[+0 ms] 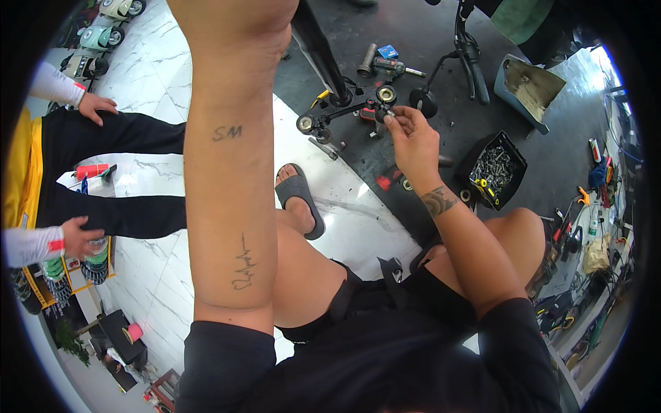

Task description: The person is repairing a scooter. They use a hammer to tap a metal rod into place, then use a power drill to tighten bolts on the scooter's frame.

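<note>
My left forearm reaches up across the view; only the heel of my left hand (237,15) shows at the top edge, and its fingers are out of sight. Beside it a black tube (318,54) slants down to a black fork clamp (351,110). The clamp has a round socket with a brass-coloured ring (386,93) at its right end and another round socket (305,124) at its left. At the right end, my right hand (417,143) is closed, thumb and fingertips pinching a small shiny metal part (390,114). Its exact kind is too small to tell.
A black bin of bolts (497,165) stands right of my right hand. Beyond lie a power tool (390,66), a handlebar (469,58) and a grey-blue open box (527,93). Tools (575,227) crowd the right side. Another person's legs (124,141) are at left; my sandalled foot (299,199) is below.
</note>
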`<state>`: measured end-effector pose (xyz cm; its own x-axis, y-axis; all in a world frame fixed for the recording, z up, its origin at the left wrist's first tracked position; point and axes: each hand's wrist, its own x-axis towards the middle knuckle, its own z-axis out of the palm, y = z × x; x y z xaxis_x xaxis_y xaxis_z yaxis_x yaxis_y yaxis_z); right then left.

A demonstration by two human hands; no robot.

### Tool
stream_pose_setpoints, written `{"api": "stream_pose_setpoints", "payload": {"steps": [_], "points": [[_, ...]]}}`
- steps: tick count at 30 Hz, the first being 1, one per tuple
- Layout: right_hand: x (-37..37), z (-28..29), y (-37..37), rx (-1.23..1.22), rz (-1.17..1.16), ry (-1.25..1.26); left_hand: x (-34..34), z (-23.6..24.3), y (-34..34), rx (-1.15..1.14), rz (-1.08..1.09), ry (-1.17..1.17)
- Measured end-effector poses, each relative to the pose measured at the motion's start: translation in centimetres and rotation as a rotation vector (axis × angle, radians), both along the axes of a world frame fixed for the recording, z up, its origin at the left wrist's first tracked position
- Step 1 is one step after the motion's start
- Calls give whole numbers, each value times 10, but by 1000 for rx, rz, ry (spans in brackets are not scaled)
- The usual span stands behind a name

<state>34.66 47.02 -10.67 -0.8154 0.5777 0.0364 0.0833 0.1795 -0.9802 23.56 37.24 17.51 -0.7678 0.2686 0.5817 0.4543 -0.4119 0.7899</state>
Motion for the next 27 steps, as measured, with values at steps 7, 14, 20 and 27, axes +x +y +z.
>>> {"api": "stream_pose_setpoints", "payload": {"steps": [7, 14, 20, 27], "points": [[-9, -2, 9, -381, 126, -197, -1, 4, -3, 92, -116, -261], [-8, -1, 3, -669, 85, -229, 3, 2, 1, 8, 46, -11], [-1, -5, -19, -183, -31, -73, 1, 4, 0, -13, 10, 5], [-10, -2, -3, -635, 104, -200, 2, 0, 2, 23, 46, -31]]}}
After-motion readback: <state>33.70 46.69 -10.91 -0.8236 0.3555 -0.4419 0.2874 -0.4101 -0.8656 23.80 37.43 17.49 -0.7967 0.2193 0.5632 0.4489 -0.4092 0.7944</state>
